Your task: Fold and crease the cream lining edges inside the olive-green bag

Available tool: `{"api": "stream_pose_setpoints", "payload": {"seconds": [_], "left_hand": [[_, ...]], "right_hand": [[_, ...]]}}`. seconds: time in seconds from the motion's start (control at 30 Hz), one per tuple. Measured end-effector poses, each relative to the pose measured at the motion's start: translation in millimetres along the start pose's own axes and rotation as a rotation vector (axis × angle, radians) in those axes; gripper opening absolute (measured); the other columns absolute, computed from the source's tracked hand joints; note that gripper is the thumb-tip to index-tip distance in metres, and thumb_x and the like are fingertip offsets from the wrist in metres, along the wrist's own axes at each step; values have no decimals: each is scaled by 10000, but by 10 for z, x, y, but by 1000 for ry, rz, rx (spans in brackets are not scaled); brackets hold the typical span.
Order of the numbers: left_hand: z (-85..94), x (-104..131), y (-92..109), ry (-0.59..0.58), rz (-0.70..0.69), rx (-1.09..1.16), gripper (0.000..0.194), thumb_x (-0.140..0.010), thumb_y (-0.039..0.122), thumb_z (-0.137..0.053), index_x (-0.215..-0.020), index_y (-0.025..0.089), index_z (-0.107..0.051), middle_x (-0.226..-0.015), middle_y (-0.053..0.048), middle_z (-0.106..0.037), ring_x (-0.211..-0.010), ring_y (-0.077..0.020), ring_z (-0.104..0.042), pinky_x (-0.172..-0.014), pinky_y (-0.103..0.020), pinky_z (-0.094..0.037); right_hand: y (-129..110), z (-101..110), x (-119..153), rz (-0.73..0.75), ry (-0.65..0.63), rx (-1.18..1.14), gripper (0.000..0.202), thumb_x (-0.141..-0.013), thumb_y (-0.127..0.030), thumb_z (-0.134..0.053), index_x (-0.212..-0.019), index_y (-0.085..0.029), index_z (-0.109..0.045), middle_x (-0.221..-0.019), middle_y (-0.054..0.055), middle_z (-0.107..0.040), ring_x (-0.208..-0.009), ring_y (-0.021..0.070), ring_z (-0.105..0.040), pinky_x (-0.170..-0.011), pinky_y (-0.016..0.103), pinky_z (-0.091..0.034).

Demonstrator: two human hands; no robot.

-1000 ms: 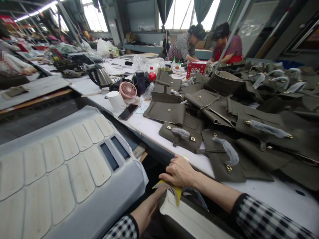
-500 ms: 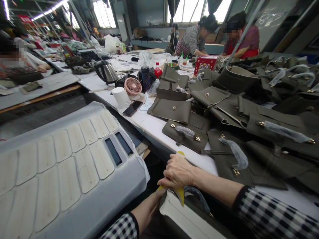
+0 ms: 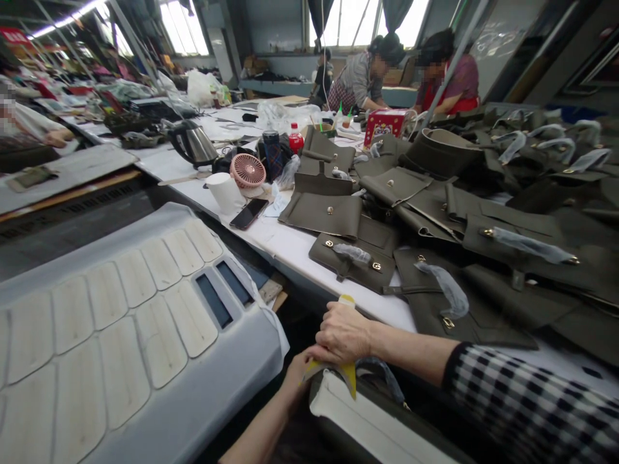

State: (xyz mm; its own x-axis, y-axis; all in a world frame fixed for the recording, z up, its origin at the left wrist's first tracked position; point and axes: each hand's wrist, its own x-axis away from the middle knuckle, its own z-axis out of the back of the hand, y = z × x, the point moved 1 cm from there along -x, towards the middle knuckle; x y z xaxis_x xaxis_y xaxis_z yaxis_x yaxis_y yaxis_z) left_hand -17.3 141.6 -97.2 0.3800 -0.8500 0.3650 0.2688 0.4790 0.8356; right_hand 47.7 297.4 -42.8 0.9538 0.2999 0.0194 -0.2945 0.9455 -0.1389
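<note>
My right hand (image 3: 343, 332) is closed round a yellow tool (image 3: 349, 377), whose rounded top shows above the fist and whose wide, pointed lower part shows beneath it. That lower part meets the near end of a dark bag with a pale, off-white side (image 3: 367, 419). Just left of it, my left hand (image 3: 297, 374) touches the right hand and the bag's end; its fingers are mostly hidden, so its grip is unclear. A plastic-wrapped handle (image 3: 387, 380) lies along the bag's far side.
Dark olive bag pieces (image 3: 333, 216) cover the white table (image 3: 294, 254) at the right. A phone (image 3: 249, 214), white cup (image 3: 225, 193), pink fan (image 3: 248, 171) and kettle (image 3: 193, 143) stand beyond. Pale panels lie on a grey board (image 3: 242, 361) at the left. Several people work farther back.
The view has shifted slightly, moving the table and its items left in the picture. My left forearm shows more, with its checked sleeve out of view. The right hand still grips the yellow tool.
</note>
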Motion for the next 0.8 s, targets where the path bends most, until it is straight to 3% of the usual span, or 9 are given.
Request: {"api": "stream_pose_setpoints", "payload": {"seconds": [0.1,0.2,0.3,0.43,0.6,0.7,0.8], "left_hand": [[127,126,-73,48,36,228,542,-1014,471,-260,-1393,160,-490,-1352,-101,-612,-1255,-241,-563,-1078,-414,-446],[239,344,-15,23,8,378,538,-950,526,-440,-1348,186,-565,-1320,-53,-645,-1244,-251,-567,-1099,-366,-411],[264,472,150,-18,-56,181,461,-869,460,-622,-1269,231,-640,-1175,-4,-716,-1065,-244,-632,-955,-297,-476],[221,480,295,19,-73,25,307,-894,389,-593,-1132,225,-698,-930,37,-725,-841,-183,-620,-743,-222,-461],[171,482,295,43,-68,-32,297,-922,413,-550,-1090,217,-697,-880,39,-714,-785,-166,-613,-698,-215,-449],[125,496,279,61,-108,-81,315,-950,409,-507,-1130,224,-687,-944,11,-732,-844,-176,-651,-769,-220,-481],[81,504,256,104,-225,-143,334,-961,378,-489,-1181,207,-673,-1137,-44,-723,-1097,-210,-641,-1007,-253,-440]], "right_hand": [[-2,24,-6,-2,-9,1,613,-1002,-487,-310,-641,-194,-710,-581,65,-705,-523,163,-597,-637,356,-289],[-10,52,-5,-4,-20,16,596,-1004,-458,-317,-630,-186,-694,-572,69,-698,-512,157,-591,-619,354,-272],[-21,76,12,-29,-37,15,592,-1006,-444,-314,-631,-184,-690,-590,71,-707,-531,168,-608,-621,359,-267],[-38,90,43,-49,-53,-3,598,-1012,-428,-289,-643,-188,-693,-630,69,-724,-563,195,-639,-606,361,-246],[-44,65,78,-54,-56,-10,591,-1013,-423,-307,-635,-185,-694,-611,66,-717,-554,188,-631,-611,355,-229],[-62,21,128,-60,-33,-19,578,-1012,-420,-314,-628,-191,-679,-590,57,-704,-539,182,-616,-603,360,-204],[-111,-43,205,-97,-6,-42,582,-1022,-412,-287,-647,-197,-677,-592,52,-701,-542,182,-613,-596,364,-179]]}}
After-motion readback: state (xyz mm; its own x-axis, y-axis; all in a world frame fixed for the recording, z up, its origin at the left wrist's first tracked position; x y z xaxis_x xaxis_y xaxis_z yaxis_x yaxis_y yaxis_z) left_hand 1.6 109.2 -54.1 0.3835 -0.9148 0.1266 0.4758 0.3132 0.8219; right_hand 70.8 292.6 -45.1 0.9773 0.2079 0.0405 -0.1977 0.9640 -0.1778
